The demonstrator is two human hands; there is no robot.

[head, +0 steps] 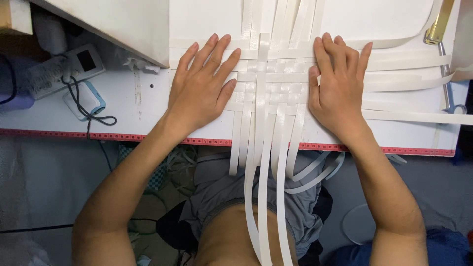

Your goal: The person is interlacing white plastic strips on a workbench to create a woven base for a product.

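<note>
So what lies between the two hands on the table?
In the head view, the woven patch of white strips fills the stretch between the left hand and the right hand; both hands lie flat on its edges.

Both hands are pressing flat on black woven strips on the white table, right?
Not quite. The head view shows the left hand and right hand pressing flat on the woven strips on the white table, but the strips are white, not black.

Woven strips (pixel 268 81): lay on the table (pixel 143 116), between both hands.
Left hand (pixel 199 91): lay flat at the weave's left edge.
Right hand (pixel 337 86): lay flat at its right edge.
Strip ends (pixel 266 197): hung over the table's near edge.
Scissors (pixel 449 93): lay far right.
</note>
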